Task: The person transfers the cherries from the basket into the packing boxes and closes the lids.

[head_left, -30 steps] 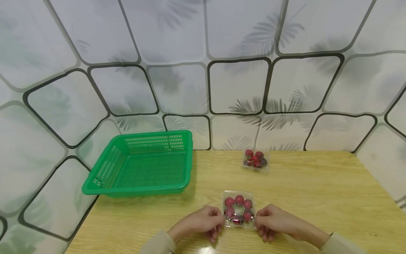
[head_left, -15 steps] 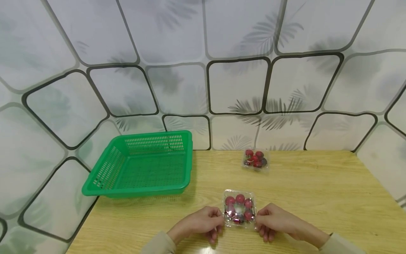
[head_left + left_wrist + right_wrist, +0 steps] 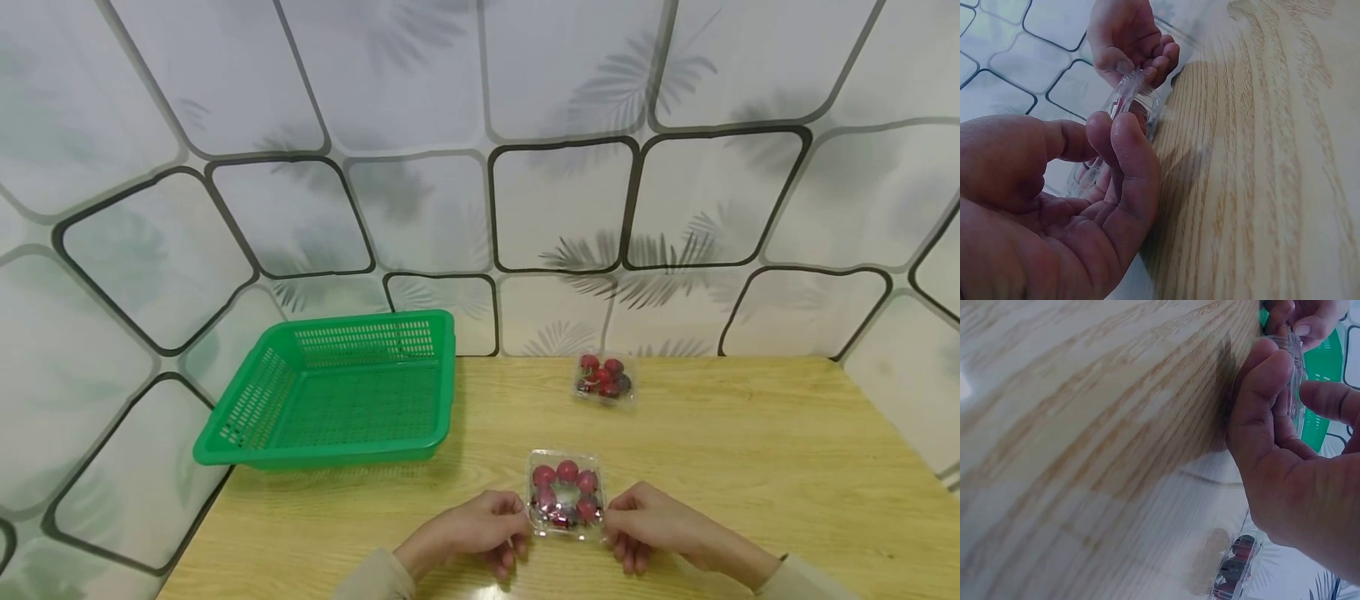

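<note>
A clear plastic box of dark red cherries (image 3: 566,493) stands at the front of the table, lid over the fruit. My left hand (image 3: 482,529) pinches its left edge near the front corner between thumb and curled fingers. On the opposite edge, my right hand (image 3: 654,525) pinches the rim in the same way. From the left wrist view, the thin side of the box (image 3: 1124,103) shows between both hands. Whether the lid is fully latched cannot be made out.
A second clear box of cherries (image 3: 602,377) sits at the back of the wooden table (image 3: 757,450), near the patterned wall covering. To the left stands a green plastic basket (image 3: 341,457) with slotted sides and nothing in it.
Reflections on the lid have shifted and the held box has tilted very slightly. Both hands keep nearly the same place and grip; the basket and rear box have not moved.
</note>
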Tool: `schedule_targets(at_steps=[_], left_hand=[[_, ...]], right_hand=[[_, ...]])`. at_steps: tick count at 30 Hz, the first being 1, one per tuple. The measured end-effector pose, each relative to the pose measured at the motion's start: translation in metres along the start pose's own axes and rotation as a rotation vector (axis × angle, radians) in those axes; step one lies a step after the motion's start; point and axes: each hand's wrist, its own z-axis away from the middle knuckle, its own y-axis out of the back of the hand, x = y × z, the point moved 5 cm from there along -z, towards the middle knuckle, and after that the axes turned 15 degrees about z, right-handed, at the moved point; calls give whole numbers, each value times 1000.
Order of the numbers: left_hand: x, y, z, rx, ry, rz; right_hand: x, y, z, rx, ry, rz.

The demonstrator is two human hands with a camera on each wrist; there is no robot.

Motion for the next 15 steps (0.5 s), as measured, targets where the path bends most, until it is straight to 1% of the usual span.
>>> schedule_targets(at_steps=[8,15], left_hand=[[0,-1,0,10,-4,-25],[1,-1,0,5,17,-30]], right_hand=[[1,0,-1,4,-19,15],[1,0,-1,7,-23,23]])
